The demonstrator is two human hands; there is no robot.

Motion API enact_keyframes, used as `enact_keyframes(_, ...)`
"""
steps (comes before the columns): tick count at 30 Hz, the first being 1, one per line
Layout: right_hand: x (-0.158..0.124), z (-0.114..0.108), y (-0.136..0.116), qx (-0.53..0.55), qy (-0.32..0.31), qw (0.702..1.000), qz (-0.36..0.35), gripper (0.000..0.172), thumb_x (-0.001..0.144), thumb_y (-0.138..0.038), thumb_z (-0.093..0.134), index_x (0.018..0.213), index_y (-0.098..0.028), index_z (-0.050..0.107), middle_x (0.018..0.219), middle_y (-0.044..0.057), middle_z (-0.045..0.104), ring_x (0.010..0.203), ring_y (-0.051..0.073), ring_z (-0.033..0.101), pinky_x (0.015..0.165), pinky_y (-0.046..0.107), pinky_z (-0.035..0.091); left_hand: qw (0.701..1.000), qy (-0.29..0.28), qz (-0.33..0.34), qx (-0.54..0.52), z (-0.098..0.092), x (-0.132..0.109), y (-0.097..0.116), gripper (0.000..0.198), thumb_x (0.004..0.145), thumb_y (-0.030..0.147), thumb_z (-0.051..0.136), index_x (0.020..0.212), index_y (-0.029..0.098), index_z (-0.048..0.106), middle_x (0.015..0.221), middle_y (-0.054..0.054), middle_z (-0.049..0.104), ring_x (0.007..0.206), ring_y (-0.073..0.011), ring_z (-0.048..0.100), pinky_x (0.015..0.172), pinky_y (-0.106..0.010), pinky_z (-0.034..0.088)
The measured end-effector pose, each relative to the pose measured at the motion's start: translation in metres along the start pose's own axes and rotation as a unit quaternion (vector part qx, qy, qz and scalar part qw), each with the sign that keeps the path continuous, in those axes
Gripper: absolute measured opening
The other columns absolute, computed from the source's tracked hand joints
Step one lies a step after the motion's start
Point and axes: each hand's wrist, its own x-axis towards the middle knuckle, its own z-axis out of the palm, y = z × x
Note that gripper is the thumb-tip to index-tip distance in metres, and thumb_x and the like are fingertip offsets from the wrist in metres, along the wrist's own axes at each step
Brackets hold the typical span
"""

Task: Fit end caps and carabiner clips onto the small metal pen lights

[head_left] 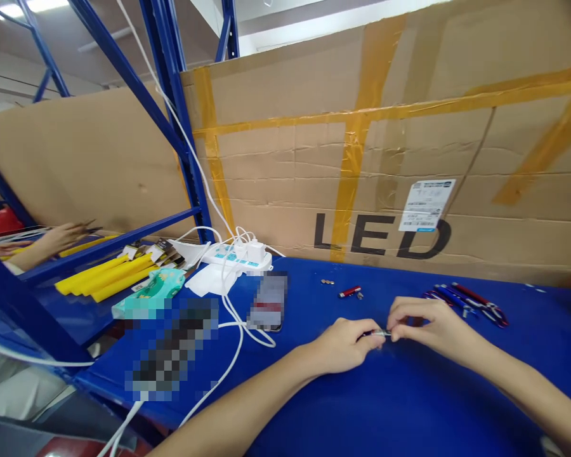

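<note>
Small metallic piece [380,334] held between left hand [343,346] and right hand [423,322], over the surface [390,406].
The left hand clasps one end; the right hand's fingertips pinch the other. It looks light, stiff and perhaps slick, probably best pinched near its ends. Behind, the carton [276,165] reads "LED" in black; its label's [427,204] print is too small to read.
</note>
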Motion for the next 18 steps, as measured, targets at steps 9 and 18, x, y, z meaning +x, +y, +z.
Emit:
enact_keyframes(9, -0.005, 0.007, -0.019, -0.137, -0.025, 0.988, -0.060, 0.052, 0.097, -0.042, 0.023, 0.067, -0.017, 0.057, 0.065, 0.005, 0.055, 0.056, 0.014, 0.051, 0.053, 0.025, 0.037, 0.996, 0.043, 0.009, 0.082, 0.002, -0.001, -0.002, 0.023, 0.092, 0.029, 0.037, 0.083, 0.023, 0.057, 0.068, 0.003, 0.060, 0.064, -0.0156, 0.058, 0.056, -0.022, 0.037)
enact_keyframes(18, 0.001, 0.027, -0.021, 0.214, -0.051, 0.950, 0.221, 0.052, 0.073, -0.068, 0.049, 0.057, -0.019, 0.046, 0.039, -0.003, 0.046, 0.034, 0.010, 0.045, 0.040, 0.022, 0.038, 0.988, 0.070, 0.041, 0.130, 0.002, 0.002, -0.006, 0.019, 0.091, 0.019, 0.040, 0.086, 0.020, 0.058, 0.090, -0.003, 0.068, 0.084, -0.0208, 0.064, 0.072, -0.028, 0.044)
